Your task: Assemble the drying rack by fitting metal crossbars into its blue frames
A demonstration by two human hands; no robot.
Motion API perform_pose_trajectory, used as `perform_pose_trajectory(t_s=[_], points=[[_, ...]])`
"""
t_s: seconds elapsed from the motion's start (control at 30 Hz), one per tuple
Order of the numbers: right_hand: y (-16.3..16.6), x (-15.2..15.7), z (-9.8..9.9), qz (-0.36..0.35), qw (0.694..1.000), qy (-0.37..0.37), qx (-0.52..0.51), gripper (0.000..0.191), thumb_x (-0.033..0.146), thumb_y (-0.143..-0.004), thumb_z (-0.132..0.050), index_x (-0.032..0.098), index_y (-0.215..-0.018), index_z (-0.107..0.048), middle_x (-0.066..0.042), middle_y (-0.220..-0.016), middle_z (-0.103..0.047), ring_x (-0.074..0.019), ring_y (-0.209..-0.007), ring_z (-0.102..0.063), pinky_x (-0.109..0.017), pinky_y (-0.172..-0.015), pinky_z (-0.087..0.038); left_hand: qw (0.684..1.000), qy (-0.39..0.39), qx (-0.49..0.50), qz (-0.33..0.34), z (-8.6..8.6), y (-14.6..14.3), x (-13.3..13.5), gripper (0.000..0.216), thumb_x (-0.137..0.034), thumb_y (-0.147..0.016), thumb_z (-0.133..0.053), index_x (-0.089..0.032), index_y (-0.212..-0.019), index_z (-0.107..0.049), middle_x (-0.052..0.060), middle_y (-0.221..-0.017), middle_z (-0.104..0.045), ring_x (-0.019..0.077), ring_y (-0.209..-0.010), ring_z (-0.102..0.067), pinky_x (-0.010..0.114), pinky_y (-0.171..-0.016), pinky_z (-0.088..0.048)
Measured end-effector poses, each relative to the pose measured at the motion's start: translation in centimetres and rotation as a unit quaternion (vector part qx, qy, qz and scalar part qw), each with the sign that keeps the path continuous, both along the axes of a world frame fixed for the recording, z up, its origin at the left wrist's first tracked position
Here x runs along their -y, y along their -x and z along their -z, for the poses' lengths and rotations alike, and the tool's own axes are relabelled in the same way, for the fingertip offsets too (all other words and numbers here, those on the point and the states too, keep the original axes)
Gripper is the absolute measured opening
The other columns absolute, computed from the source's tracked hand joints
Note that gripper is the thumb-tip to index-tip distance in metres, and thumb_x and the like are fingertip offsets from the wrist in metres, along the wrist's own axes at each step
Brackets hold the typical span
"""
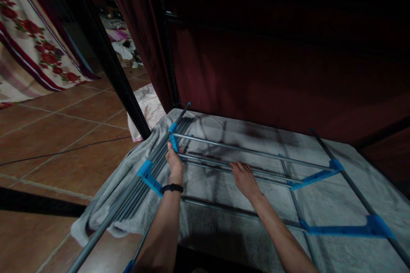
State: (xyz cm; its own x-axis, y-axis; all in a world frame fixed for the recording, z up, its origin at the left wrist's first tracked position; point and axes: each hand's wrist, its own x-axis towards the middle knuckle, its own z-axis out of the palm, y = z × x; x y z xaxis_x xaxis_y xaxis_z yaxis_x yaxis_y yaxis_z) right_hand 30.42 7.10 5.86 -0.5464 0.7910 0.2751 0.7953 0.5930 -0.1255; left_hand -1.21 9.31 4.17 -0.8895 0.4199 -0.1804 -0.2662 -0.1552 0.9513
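Note:
A folding drying rack (256, 153) of grey metal rods with blue plastic joints lies on a grey towel (224, 222) spread over the floor. My left hand (174, 161), with a black band on the wrist, is closed round a rod end beside a blue joint (173, 138) on the rack's left side. My right hand (244, 175) rests on the middle rods with its fingers stretched forward. More blue joints (317, 175) sit on the right side of the rack.
A dark red fabric wardrobe (282, 72) with a black frame post (112, 72) stands just behind the rack. Brown floor tiles (57, 136) with a thin black cable lie to the left. A flowered cloth (35, 42) hangs at far left; a striped cloth (147, 108) lies by the post.

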Motion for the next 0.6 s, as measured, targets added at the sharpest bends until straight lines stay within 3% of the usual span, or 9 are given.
perform_pose_trajectory(t_s=[0.07, 0.17, 0.43, 0.6], points=[[0.9, 0.2, -0.8, -0.004, 1.0, 0.014, 0.011, 0.039, 0.015, -0.105, -0.042, 0.02, -0.137, -0.064, -0.013, -0.124, -0.072, -0.0258, -0.11, -0.068, -0.042, -0.104, -0.05, 0.999, 0.017, -0.002, -0.043, -0.1, -0.6, -0.6, 0.058, -0.067, -0.099, -0.041, -0.022, -0.065, -0.056, 0.001, -0.063, -0.055, 0.0166, -0.061, -0.055, 0.033, -0.069, -0.048], [4.0, 0.3, -2.3, -0.033, 0.998, 0.046, 0.026, 0.041, 0.021, -0.107, -0.042, 0.019, -0.144, -0.06, -0.014, -0.13, -0.07, -0.0253, -0.116, -0.068, -0.041, -0.108, -0.051, 0.999, 0.024, -0.01, -0.045, -0.2, -1.0, -0.8, 0.061, -0.066, -0.102, -0.036, -0.022, -0.064, -0.056, 0.001, -0.063, -0.055, 0.0174, -0.062, -0.054, 0.034, -0.072, -0.047], [16.8, -1.1, -5.7, -0.15, 0.979, 0.129, 0.049, 0.053, 0.019, -0.107, -0.035, 0.026, -0.158, -0.048, -0.012, -0.14, -0.068, -0.0241, -0.117, -0.071, -0.038, -0.101, -0.057, 1.0, 0.012, 0.001, -0.003, -0.8, -0.8, 0.5, 0.066, -0.08, -0.093, -0.044, -0.022, -0.065, -0.057, 0.001, -0.063, -0.056, 0.0166, -0.06, -0.053, 0.032, -0.064, -0.046], [18.4, -2.0, -6.3, -0.191, 0.966, 0.147, 0.091, 0.058, 0.019, -0.107, -0.034, 0.033, -0.162, -0.04, -0.01, -0.137, -0.072, -0.0239, -0.111, -0.075, -0.038, -0.097, -0.059, 0.997, -0.056, 0.047, -0.018, -0.8, -0.4, 0.6, 0.06, -0.079, -0.084, -0.06, -0.022, -0.067, -0.055, -0.003, -0.065, -0.055, 0.0123, -0.059, -0.052, 0.027, -0.062, -0.046]])
